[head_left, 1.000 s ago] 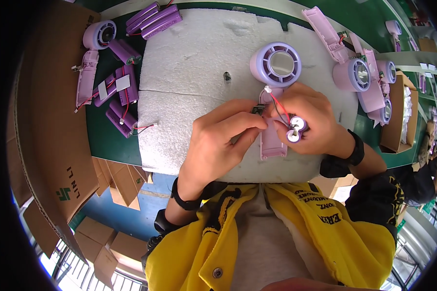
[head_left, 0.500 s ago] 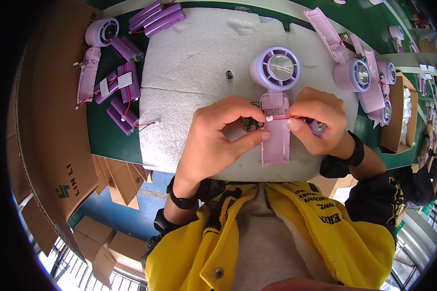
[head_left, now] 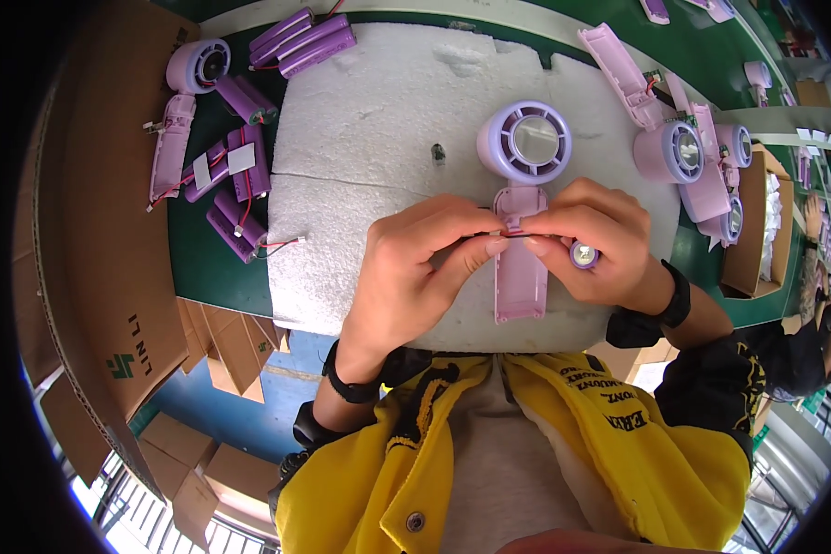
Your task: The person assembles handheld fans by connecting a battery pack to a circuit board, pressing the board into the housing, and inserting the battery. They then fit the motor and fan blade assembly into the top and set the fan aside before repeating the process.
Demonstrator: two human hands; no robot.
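A purple-and-pink handheld fan lies on the white foam sheet, its round head away from me and its open pink handle shell toward me. Above that handle my two hands meet fingertip to fingertip. My left hand is closed in a pinch on the small circuit board, now almost wholly hidden by the fingers. Thumb and forefinger of my right hand pinch the battery's lead by its plug, which I cannot see clearly. The purple cylindrical battery sits in the same palm, one end showing.
Several purple batteries with leads lie on the green table at left, beside another opened fan. More fan parts are at the right, near an open carton. A large cardboard box stands along the left edge.
My hands have come together: the white plug and the board, apart and visible before, are now between my fingertips. The battery end has shifted slightly left.
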